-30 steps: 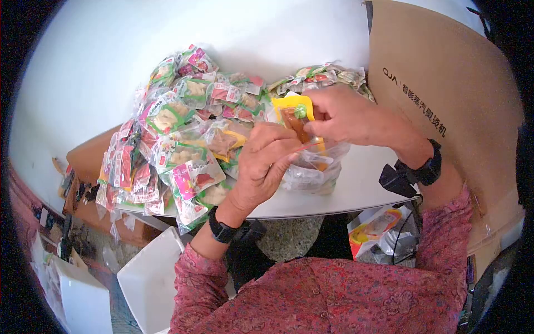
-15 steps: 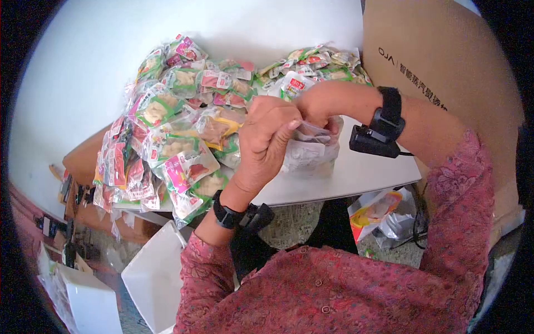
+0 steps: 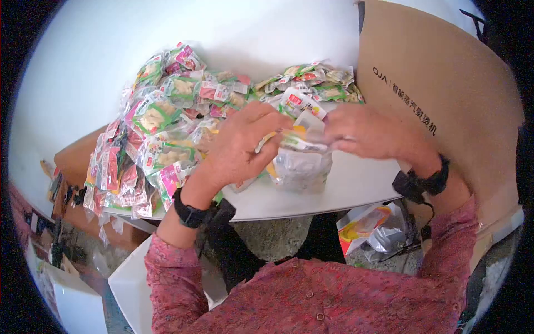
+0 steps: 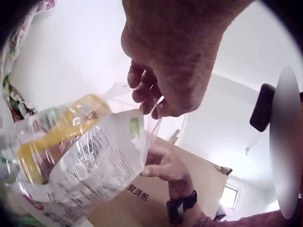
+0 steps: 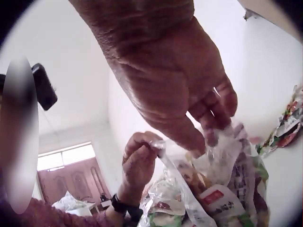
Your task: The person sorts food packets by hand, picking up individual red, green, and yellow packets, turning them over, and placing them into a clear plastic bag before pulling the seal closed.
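Observation:
A clear plastic bag [image 3: 303, 170] stands on the white table near its front edge. My left hand [image 3: 242, 142] pinches its rim on the left, and my right hand [image 3: 370, 131] grips the rim at the right. Inside the bag are sealed food packets; a white printed packet [image 4: 97, 163] and a yellow-edged one [image 4: 71, 125] show through the film in the left wrist view. From the right wrist, a packet with a red label [image 5: 215, 198] is visible inside. Another white packet with a red label [image 3: 297, 101] is just behind the bag's mouth.
A large heap of packets in clear bags [image 3: 158, 119] covers the table's left side. A smaller packet pile [image 3: 328, 78] lies at the back. The tall cardboard box [image 3: 423, 83] stands at the right. Below the table are a white container [image 3: 130, 278] and a packaged bag [image 3: 367, 228].
The yellow-edged packet went from my right hand down into the bag. That hand then came out and moved to the right of the rim. My left hand shifted left, still holding the rim.

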Demonstrator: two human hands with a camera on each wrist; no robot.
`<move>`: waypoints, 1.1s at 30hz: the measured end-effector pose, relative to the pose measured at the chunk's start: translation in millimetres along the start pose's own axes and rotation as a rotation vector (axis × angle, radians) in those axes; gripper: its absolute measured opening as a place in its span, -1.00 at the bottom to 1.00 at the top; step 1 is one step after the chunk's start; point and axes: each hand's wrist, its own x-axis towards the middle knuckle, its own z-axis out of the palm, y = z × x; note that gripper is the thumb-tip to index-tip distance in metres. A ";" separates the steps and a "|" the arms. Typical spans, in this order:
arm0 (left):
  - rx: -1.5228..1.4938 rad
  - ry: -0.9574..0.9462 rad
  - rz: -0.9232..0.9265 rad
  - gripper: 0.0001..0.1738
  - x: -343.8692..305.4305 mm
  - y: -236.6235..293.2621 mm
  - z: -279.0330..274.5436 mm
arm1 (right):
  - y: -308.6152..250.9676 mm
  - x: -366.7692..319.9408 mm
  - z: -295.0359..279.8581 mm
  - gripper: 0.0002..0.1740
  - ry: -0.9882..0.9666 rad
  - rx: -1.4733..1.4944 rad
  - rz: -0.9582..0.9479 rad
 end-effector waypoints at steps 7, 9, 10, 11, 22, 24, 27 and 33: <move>0.348 -0.131 0.079 -0.80 -3.2 6.8 -24.0 | -42.9 -14.0 27.4 -0.89 0.223 -0.076 -0.159; 0.408 -0.119 0.090 -0.83 -5.7 7.5 -27.7 | -50.8 -18.4 29.5 -0.86 0.213 -0.028 -0.136; 0.365 -0.161 0.032 -0.86 -9.7 6.4 -26.8 | -51.1 -20.5 28.3 -0.86 0.222 -0.025 -0.135; 0.320 -0.200 -0.029 -0.89 -14.4 5.5 -24.7 | -50.5 -22.8 27.2 -0.87 0.212 -0.081 -0.121; -0.069 0.065 -0.258 -0.91 -25.0 2.2 -4.3 | -35.3 -43.2 49.0 -0.86 0.475 -0.001 0.254; -0.006 0.056 -0.249 -0.92 -18.1 3.7 -2.6 | -24.9 -41.4 51.2 -0.88 0.561 0.049 0.290; 0.005 0.197 -0.333 -0.93 0.0 -0.6 -3.6 | -19.4 -31.4 25.3 -0.91 0.740 0.081 0.276; -0.325 0.360 -0.394 -0.90 23.0 -23.5 -5.5 | -1.9 -9.1 -10.5 -0.83 0.896 0.157 0.322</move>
